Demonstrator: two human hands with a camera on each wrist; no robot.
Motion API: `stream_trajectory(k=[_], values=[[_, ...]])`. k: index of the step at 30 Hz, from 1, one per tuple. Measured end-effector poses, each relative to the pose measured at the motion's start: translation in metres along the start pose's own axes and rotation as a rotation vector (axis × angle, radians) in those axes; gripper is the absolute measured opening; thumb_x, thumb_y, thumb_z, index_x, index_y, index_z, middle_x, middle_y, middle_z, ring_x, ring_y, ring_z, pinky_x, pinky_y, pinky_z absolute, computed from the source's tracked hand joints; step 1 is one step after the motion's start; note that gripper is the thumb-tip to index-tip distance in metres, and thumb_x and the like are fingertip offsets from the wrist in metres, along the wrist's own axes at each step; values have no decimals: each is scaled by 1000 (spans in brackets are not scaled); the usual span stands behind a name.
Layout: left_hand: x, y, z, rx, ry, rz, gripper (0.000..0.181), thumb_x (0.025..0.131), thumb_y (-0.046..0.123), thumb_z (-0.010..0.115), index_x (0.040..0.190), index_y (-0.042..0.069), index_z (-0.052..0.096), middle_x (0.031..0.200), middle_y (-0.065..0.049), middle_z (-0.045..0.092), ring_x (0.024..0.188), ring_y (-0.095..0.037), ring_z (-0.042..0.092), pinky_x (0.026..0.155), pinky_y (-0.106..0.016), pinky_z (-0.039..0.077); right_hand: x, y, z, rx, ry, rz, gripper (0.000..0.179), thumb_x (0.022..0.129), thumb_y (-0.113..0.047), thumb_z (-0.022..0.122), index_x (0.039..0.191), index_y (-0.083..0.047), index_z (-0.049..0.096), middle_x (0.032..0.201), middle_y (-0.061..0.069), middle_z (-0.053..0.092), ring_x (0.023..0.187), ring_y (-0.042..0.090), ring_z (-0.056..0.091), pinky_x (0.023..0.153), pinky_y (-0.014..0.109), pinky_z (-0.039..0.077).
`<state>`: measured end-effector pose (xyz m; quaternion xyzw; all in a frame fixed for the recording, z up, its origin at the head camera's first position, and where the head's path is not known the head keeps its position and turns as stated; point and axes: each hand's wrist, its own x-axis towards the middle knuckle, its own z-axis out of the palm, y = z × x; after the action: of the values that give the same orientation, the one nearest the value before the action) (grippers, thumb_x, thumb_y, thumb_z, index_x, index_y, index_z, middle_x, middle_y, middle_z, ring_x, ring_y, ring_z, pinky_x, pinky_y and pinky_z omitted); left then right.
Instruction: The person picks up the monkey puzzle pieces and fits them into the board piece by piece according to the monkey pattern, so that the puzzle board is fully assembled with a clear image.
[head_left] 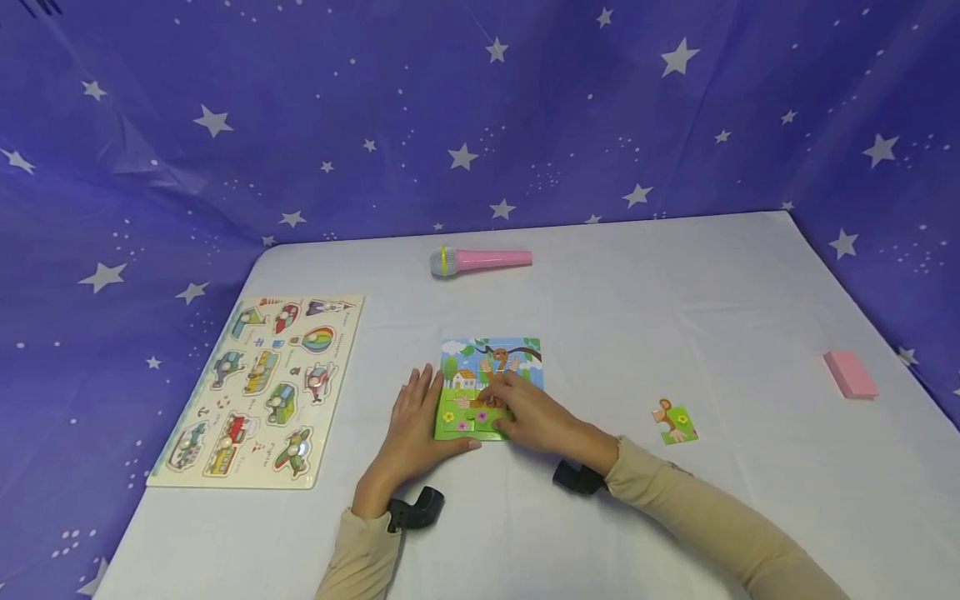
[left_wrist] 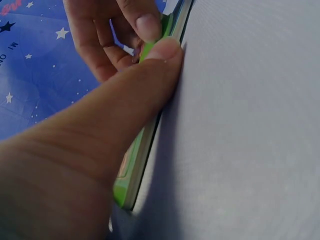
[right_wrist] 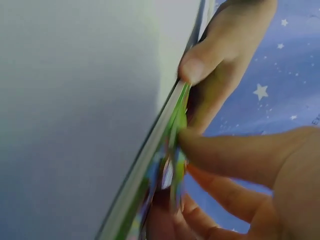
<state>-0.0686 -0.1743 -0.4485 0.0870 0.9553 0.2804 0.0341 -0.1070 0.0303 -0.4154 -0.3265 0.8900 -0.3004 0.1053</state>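
Observation:
A small square jigsaw puzzle lies on the white table, showing a house, a tree and a brown animal. My left hand steadies it, fingers straight along its left side and thumb against the near edge. Over the puzzle's near right part, my right hand pinches a puzzle piece, which stands tilted above the board in the right wrist view. Its picture is blurred there, and my fingers cover it in the head view. Another piece, green with part of a brown animal, lies loose to the right.
A wooden peg puzzle board with vehicle pictures lies at the left. Behind the jigsaw is a pink toy microphone. A pink block sits near the right table edge. Blue star-patterned cloth surrounds the table.

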Motion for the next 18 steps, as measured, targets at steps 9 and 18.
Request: stream_trajectory(k=[9, 18], values=[[0, 0, -1, 5, 7, 7, 110, 66, 59, 70, 145, 3, 17, 153, -15, 10, 142, -31, 2, 114, -50, 5, -5, -3, 4, -170, 85, -91, 31, 77, -18, 69, 107, -14, 65, 109, 4, 55, 101, 18, 50, 82, 34, 45], [0, 0, 0, 7, 7, 6, 110, 65, 58, 71, 145, 3, 17, 153, -15, 10, 142, -31, 2, 114, -50, 5, -18, -6, -3, -289, 68, -205, 36, 79, -25, 68, 112, -12, 62, 120, 8, 55, 112, 23, 52, 85, 40, 46]])
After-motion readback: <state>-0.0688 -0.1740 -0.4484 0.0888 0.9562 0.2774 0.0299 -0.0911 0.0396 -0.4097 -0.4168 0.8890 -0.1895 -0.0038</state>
